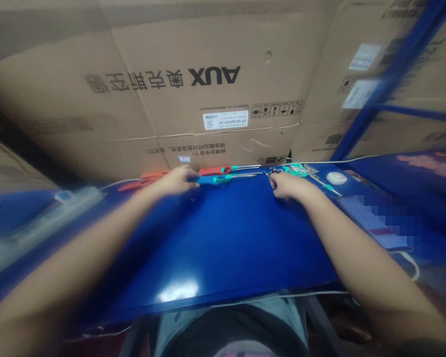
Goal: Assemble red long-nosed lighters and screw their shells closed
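At the back of the blue table, my left hand (177, 181) is closed around the handle end of a blue long-nosed lighter (211, 180) with a green trigger and a thin metal tube. Just behind it lies a red lighter (211, 171) of the same kind, and more orange-red handles (132, 185) stick out left of my hand. My right hand (285, 185) is by the tube tips with its fingers curled in a pinch; what is between them is too small to make out. Small metal and green parts (301, 170) lie in a pile behind and beside it.
A large cardboard box (134, 114) stands along the table's back edge. On the right are a round white object (336, 178), a sheet (371, 220) and a blue metal frame (386, 69). A white power strip (55, 213) lies at the left, blurred.
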Demonstrator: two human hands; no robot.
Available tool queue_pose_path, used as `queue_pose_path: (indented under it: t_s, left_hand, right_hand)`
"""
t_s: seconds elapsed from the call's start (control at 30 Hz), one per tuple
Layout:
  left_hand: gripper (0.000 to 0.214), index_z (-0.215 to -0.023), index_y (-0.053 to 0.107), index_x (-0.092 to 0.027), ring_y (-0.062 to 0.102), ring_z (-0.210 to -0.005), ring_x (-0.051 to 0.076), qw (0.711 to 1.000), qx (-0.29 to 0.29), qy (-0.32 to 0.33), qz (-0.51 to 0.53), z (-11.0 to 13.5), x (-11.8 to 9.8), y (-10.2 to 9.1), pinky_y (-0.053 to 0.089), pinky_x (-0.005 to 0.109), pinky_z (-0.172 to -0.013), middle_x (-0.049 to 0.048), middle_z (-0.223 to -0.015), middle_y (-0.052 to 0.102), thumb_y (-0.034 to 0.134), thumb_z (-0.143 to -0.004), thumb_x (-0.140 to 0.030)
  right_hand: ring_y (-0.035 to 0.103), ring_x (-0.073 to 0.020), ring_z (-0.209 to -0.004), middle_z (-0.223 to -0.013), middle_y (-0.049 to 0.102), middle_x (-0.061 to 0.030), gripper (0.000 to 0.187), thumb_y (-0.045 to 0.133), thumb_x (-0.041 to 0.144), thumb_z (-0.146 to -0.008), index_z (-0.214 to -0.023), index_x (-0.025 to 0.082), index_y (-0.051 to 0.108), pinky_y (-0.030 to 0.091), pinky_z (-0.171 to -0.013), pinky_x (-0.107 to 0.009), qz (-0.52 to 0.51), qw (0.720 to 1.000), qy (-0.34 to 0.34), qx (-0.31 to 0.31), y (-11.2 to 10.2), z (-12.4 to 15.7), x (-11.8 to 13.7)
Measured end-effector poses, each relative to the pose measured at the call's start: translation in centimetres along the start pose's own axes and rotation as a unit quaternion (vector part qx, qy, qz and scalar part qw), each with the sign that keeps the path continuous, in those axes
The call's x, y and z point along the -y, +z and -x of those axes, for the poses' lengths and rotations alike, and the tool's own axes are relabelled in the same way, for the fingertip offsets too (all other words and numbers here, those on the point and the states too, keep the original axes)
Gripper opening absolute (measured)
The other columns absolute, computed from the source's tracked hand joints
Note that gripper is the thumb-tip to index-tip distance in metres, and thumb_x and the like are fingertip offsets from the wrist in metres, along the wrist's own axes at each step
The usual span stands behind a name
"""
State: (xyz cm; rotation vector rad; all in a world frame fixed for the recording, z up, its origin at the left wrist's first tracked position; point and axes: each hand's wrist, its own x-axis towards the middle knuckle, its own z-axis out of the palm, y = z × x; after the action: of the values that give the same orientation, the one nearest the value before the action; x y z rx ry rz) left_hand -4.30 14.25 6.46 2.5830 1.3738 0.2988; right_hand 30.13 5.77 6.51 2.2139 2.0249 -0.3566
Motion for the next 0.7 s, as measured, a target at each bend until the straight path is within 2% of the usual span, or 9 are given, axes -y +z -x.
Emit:
queue_pose_path:
  t_s: [0.13,0.33,0.47,0.7]
  left_hand:
    - [0.04,-0.112,0.073,-0.021,0.065,-0.102,0.028,1.0,-0.023,0.0,0.011,-1.7,0.4,1.6,0.051,0.039,-0.097,0.0088,-0.108,0.067,0.066,-0.077,-0.037]
    - [0.036,-0.114,0.071,-0.018,0.067,-0.106,0.028,0.997,-0.071,-0.013,0.033,-3.0,0.1,4.2,0.052,0.039,-0.097,0.0114,-0.113,0.068,0.066,-0.083,-0.036]
    - [0.032,-0.113,0.071,-0.017,0.066,-0.109,0.028,0.995,-0.095,-0.012,0.033,-3.4,-0.2,4.7,0.051,0.039,-0.1,0.0118,-0.115,0.069,0.065,-0.085,-0.032]
    - [0.029,-0.109,0.073,-0.016,0.066,-0.105,0.028,0.993,-0.113,0.002,0.017,-3.2,-0.3,4.5,0.051,0.041,-0.098,0.0128,-0.112,0.071,0.064,-0.085,-0.029]
  right_hand:
    - [0.067,-0.0211,-0.075,-0.096,0.072,-0.01,0.04,0.065,0.008,-0.07,-0.108,0.019,0.065,0.044,-0.062,-0.028,0.038,0.998,-0.011,0.052,-0.1,0.5,0.3]
    - [0.068,-0.0267,-0.097,-0.115,0.07,-0.0138,0.039,0.063,0.014,-0.076,-0.114,0.019,0.063,0.045,-0.067,-0.03,0.079,0.996,-0.008,0.048,-0.4,1.1,1.1]
    - [0.068,-0.0286,-0.101,-0.119,0.069,-0.0149,0.038,0.061,0.016,-0.078,-0.116,0.019,0.063,0.047,-0.07,-0.032,0.09,0.995,-0.008,0.049,-0.5,1.4,1.4]
    - [0.067,-0.0304,-0.104,-0.119,0.069,-0.0163,0.036,0.058,0.02,-0.083,-0.119,0.018,0.063,0.048,-0.075,-0.035,0.094,0.994,-0.01,0.047,-0.5,1.4,1.4]
